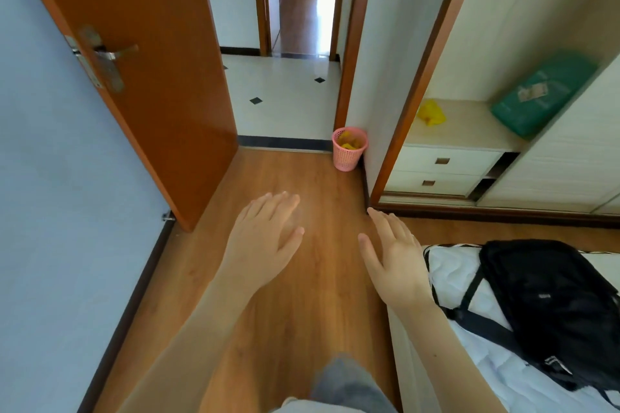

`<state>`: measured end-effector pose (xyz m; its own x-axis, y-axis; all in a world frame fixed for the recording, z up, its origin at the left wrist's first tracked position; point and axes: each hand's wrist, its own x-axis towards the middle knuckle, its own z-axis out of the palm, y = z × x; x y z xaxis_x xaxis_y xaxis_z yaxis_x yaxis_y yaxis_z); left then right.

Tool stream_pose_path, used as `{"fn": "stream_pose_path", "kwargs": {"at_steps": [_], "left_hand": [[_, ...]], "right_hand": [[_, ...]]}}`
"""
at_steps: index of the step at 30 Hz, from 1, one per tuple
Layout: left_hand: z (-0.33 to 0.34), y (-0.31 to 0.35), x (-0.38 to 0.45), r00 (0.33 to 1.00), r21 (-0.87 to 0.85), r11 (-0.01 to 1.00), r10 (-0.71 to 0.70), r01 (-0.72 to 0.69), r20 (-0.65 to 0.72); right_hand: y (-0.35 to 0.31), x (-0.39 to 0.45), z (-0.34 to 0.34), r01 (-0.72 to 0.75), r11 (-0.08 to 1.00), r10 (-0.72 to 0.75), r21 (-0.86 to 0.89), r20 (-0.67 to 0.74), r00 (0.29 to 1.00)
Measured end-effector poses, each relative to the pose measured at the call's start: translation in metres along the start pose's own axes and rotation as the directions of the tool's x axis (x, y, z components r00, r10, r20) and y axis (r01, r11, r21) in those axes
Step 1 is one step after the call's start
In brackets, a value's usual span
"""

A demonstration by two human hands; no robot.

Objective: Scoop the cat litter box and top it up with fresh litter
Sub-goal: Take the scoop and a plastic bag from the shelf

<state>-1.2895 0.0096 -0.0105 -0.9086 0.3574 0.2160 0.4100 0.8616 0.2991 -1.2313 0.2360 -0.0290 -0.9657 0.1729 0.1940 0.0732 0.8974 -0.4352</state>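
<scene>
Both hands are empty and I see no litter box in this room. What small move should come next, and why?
Probably walk forward through the open door onto the tiled hallway floor. The left hand and right hand hold nothing, and no litter box, scoop or litter shows here.

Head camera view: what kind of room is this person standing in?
Most likely a bedroom in a home: a mattress with a black backpack on it, a built-in wardrobe with drawers, and an open wooden door.

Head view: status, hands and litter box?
Left hand and right hand open, empty. No litter box in view. Open door ahead, path unobstructed.
</scene>
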Motion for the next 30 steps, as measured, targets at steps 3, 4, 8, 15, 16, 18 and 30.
{"fn": "stream_pose_path", "kwargs": {"at_steps": [3,4,8,15,16,18,30], "left_hand": [[0.011,-0.018,0.035,1.000,-0.002,1.000,-0.001,0.001,0.028],[0.016,-0.024,0.047,0.999,0.001,1.000,-0.002,0.002,0.036],[0.037,-0.045,0.103,0.998,0.014,1.000,-0.013,0.012,0.057],[0.064,-0.077,0.257,0.996,0.049,0.999,-0.015,0.011,0.091],[0.065,-0.079,0.283,0.995,0.056,0.998,-0.004,-0.002,0.095],[0.065,-0.078,0.336,0.996,0.065,0.997,0.037,-0.042,0.079],[0.111,-0.007,0.549,0.922,-0.013,0.940,0.338,-0.342,0.187]], "right_hand": [[-0.003,0.040,0.012,-0.006,1.000,0.006,-0.003,0.022,1.000],[-0.003,0.055,0.016,-0.006,1.000,0.006,-0.003,0.031,1.000],[0.004,0.121,0.040,-0.019,1.000,0.019,0.001,0.048,0.999],[0.028,0.278,0.075,-0.031,0.999,0.029,0.040,0.053,0.998],[0.032,0.301,0.075,-0.042,0.998,0.039,0.050,0.045,0.998],[0.041,0.345,0.074,-0.065,0.996,0.063,0.057,0.027,0.998],[0.128,0.471,0.032,-0.292,0.955,0.280,-0.047,-0.166,0.945]]}}
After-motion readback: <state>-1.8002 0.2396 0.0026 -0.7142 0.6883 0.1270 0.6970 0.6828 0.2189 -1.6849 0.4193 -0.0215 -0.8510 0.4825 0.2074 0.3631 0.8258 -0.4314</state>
